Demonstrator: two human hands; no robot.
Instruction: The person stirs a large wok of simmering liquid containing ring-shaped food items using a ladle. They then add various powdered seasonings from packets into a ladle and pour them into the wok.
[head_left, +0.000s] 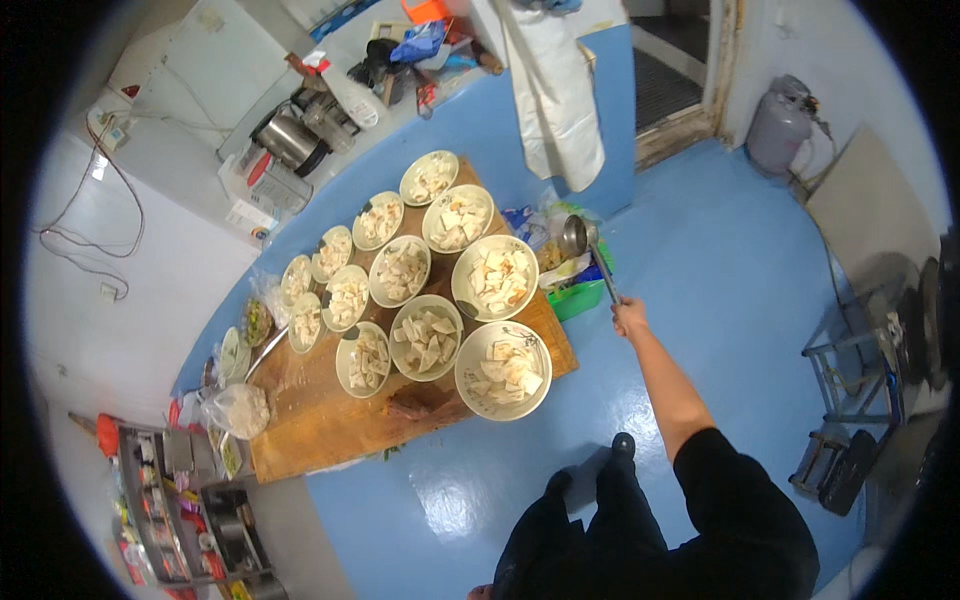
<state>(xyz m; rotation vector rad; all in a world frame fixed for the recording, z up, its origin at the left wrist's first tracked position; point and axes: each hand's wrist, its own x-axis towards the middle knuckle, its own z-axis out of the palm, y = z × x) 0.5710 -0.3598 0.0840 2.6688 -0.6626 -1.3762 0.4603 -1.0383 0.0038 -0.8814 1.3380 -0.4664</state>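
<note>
My right hand (628, 318) grips the handle of a metal ladle (576, 235), its bowl held beside the green basket (574, 301) at the table's right end. At the bottom edge only a small part of my left hand (480, 592) shows, low by my leg; what it does is hidden. Several patterned bowls stand in rows on a wooden table (315, 420), all holding pale, cut pieces of food. The nearest bowl (466, 375) sits at the table's front corner, with another large bowl (463, 304) behind it.
A clear bag of pale food (238, 410) lies at the table's left end. Behind the table, a counter carries a steel kettle (289, 139) and a spray bottle (351, 94). A gas cylinder (780, 127) stands by the right wall, a metal frame (851, 375) nearer. Loaded shelves (176, 525) stand at lower left.
</note>
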